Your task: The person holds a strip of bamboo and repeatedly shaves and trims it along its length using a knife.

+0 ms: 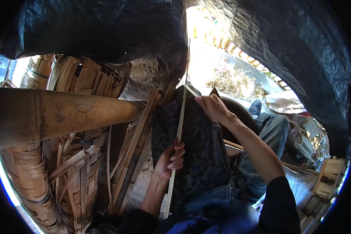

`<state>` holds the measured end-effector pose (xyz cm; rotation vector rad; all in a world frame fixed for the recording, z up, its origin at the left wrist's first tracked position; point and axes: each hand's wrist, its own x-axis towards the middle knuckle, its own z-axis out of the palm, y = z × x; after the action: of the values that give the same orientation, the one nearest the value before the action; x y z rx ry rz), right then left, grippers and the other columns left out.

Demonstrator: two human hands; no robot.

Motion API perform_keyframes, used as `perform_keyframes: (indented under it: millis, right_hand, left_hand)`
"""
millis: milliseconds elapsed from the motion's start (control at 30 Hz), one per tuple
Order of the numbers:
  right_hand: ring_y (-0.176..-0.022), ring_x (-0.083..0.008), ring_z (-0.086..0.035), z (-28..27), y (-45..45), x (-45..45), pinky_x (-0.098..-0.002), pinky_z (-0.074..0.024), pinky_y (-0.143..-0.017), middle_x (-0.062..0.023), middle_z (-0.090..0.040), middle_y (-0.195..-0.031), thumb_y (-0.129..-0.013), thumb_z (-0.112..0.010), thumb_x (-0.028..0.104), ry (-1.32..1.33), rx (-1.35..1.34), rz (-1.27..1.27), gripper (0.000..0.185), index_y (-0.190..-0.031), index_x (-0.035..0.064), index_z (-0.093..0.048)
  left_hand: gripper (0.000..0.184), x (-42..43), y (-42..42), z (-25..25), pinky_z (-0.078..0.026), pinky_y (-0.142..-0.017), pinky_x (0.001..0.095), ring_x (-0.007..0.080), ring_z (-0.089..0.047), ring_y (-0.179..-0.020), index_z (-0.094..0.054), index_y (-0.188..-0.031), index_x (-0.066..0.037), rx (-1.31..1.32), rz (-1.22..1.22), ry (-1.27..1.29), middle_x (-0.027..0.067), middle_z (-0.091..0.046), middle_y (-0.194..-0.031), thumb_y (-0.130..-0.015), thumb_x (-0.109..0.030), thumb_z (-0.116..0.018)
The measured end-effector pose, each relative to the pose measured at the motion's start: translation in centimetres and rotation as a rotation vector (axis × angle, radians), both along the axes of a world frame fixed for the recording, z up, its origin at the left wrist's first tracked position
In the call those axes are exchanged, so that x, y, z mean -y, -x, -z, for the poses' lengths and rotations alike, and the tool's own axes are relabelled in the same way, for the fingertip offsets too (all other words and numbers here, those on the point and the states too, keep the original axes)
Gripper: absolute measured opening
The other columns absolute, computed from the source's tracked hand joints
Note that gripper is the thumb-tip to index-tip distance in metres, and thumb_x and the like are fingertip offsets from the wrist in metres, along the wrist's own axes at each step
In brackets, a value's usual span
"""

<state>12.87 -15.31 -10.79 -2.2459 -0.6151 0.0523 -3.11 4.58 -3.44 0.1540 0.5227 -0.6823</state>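
A long, narrow bamboo strip (181,124) runs upright in front of me, from near my lap toward the bright opening. My left hand (170,159) is closed around its lower part, fingers wrapped over it. Higher up, my right hand (214,108) grips a knife (192,91), whose pale, flat blade reaches to the strip and meets or crosses it. The handle is hidden inside my fist. Beneath both hands, a dark patterned cloth (201,156) covers my leg.
A thick bamboo pole (82,113) juts in from the left. Behind it stand woven bamboo baskets (29,183) with split bamboo pieces (72,163). Slats (134,152) lean near my left hand. Dark plastic sheeting (292,50) hangs overhead. At right is a jeans-clad leg (267,136).
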Motion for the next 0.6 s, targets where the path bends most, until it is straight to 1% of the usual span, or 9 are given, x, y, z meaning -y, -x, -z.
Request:
perform_keyframes:
  millis: [67,100,133,200,267,300,367,467,600]
  right_hand:
    - [-0.037,-0.0152,-0.042,3.0,-2.5,0.5,-0.0299,-0.036,-0.04,-0.0085,-0.041,-0.041,-0.095,-0.047,0.029,0.138,0.14,0.061,0.044,-0.06,0.0022,-0.051]
    - [-0.037,-0.0064,-0.033,4.6,-3.9,1.0,-0.0272,-0.028,-0.035,-0.0007,-0.034,-0.041,-0.098,-0.042,0.03,0.196,0.247,0.075,0.048,-0.058,0.0034,-0.049]
    - [-0.033,-0.0064,-0.027,0.1,-4.0,0.7,-0.0273,-0.0201,-0.03,0.0004,-0.032,-0.041,-0.099,-0.037,0.034,-0.02,-0.196,0.196,0.052,-0.057,0.0037,-0.046]
    - [-0.032,-0.0069,-0.025,-2.7,-2.6,1.3,-0.0261,-0.0141,-0.028,0.0018,-0.032,-0.042,-0.099,-0.033,0.037,-0.125,-0.086,0.229,0.054,-0.056,0.0054,-0.042]
    - [-0.033,-0.0082,-0.028,-5.6,0.5,2.7,-0.0302,-0.0184,-0.031,-0.0004,-0.03,-0.042,-0.099,-0.032,0.039,-0.05,-0.338,0.069,0.055,-0.057,0.0053,-0.042]
    - [-0.032,-0.0174,-0.033,-5.7,2.0,3.0,-0.0358,-0.0263,-0.035,-0.0068,-0.032,-0.041,-0.098,-0.038,0.034,-0.06,-0.203,0.014,0.05,-0.059,0.0039,-0.044]
    - [-0.036,-0.0286,-0.041,-7.5,6.1,3.5,-0.0396,-0.0333,-0.04,-0.0138,-0.039,-0.044,-0.096,-0.044,0.031,-0.079,-0.228,-0.098,0.045,-0.061,0.0027,-0.046]
    - [-0.042,-0.0347,-0.047,-8.3,8.1,3.4,-0.0408,-0.0365,-0.041,-0.0165,-0.045,-0.047,-0.095,-0.048,0.03,0.034,-0.317,-0.128,0.043,-0.061,0.0027,-0.048]
    - [-0.042,-0.0328,-0.051,-8.4,8.1,3.1,-0.0411,-0.0405,-0.042,-0.0152,-0.047,-0.046,-0.093,-0.05,0.033,0.07,-0.232,-0.124,0.045,-0.061,0.0024,-0.049]
  left_hand:
    - [0.029,0.3,-0.4,-0.9,-0.017,-0.032,0.0177,0.0027,-0.021,-0.033,-0.044,-0.083,-0.014,0.008,0.007,-0.03,-0.0064,-0.029,-0.053,-0.1,-0.034,-0.031]
    - [0.029,0.9,-0.8,-2.1,-0.018,-0.034,0.0183,0.0032,-0.022,-0.036,-0.046,-0.085,-0.013,-0.001,0.085,-0.255,-0.0062,-0.029,-0.054,-0.099,-0.034,-0.032]
    - [0.03,1.2,-1.3,-3.0,-0.019,-0.036,0.0189,0.0037,-0.023,-0.038,-0.048,-0.087,-0.011,-0.01,0.165,-0.478,-0.006,-0.029,-0.056,-0.099,-0.034,-0.033]
    - [0.031,1.6,-1.7,-3.5,-0.02,-0.038,0.0193,0.0041,-0.024,-0.041,-0.049,-0.089,-0.01,-0.042,0.16,-0.516,-0.006,-0.029,-0.057,-0.099,-0.035,-0.033]
    - [0.032,2.0,-1.9,-3.4,-0.02,-0.039,0.0198,0.0044,-0.025,-0.043,-0.051,-0.091,-0.009,-0.072,0.155,-0.545,-0.006,-0.03,-0.058,-0.099,-0.035,-0.034]
    - [0.033,1.9,-1.9,-3.2,-0.02,-0.04,0.0196,0.0043,-0.025,-0.043,-0.051,-0.091,-0.009,-0.099,0.142,-0.483,-0.0064,-0.031,-0.058,-0.099,-0.035,-0.033]
    - [0.035,1.9,-2.0,-2.5,-0.019,-0.04,0.0192,0.0043,-0.027,-0.044,-0.051,-0.091,-0.01,-0.057,0.178,-0.497,-0.0067,-0.033,-0.058,-0.099,-0.037,-0.031]
    - [0.033,2.2,-2.4,-3.0,-0.02,-0.04,0.0196,0.0042,-0.028,-0.044,-0.051,-0.09,-0.011,-0.033,0.232,-0.593,-0.0066,-0.034,-0.06,-0.099,-0.037,-0.033]
    - [0.03,3.4,-2.2,-3.2,-0.021,-0.04,0.0201,0.004,-0.029,-0.043,-0.051,-0.089,-0.011,-0.046,0.2,-0.656,-0.0057,-0.037,-0.062,-0.098,-0.035,-0.036]
